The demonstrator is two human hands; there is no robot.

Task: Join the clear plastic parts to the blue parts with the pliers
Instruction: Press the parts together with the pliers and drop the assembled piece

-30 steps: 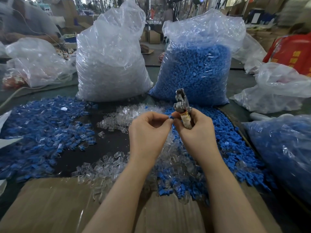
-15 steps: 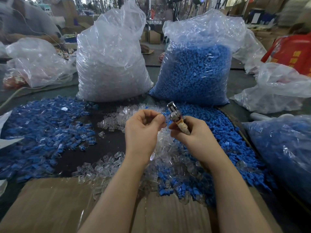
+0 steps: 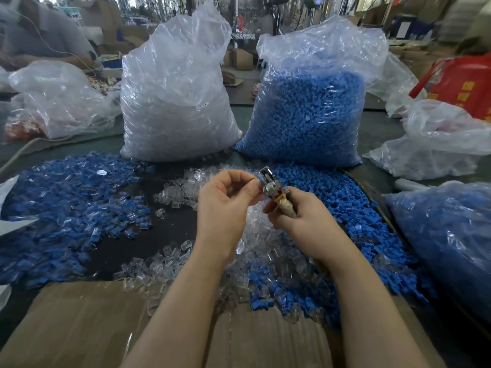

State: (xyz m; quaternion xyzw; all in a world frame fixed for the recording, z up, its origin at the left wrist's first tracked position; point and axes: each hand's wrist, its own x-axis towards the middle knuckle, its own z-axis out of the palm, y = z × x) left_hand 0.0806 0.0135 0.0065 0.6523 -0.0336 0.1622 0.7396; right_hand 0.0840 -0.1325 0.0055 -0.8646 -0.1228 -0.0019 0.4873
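My right hand point(image 3: 303, 219) grips the taped handles of the metal pliers point(image 3: 271, 185), whose jaws point up and left. My left hand point(image 3: 225, 203) has its fingers curled and its fingertips pinched right at the plier jaws; the small part between them is hidden. Under both hands lies a heap of loose clear plastic parts point(image 3: 170, 264), and to the right a heap of loose blue parts point(image 3: 342, 205). A pile of joined blue-and-clear pieces point(image 3: 69, 205) covers the table on the left.
A tall bag of clear parts point(image 3: 175, 102) and a bag of blue parts point(image 3: 308, 112) stand behind the heaps. Another bag of blue pieces point(image 3: 449, 235) lies at the right. Flat cardboard point(image 3: 74, 328) covers the near edge. A person sits at the far left.
The pliers have tipped down and left, from upright to slanting. Both hands have sunk a little, and my left fingertips have closed in on the jaws.
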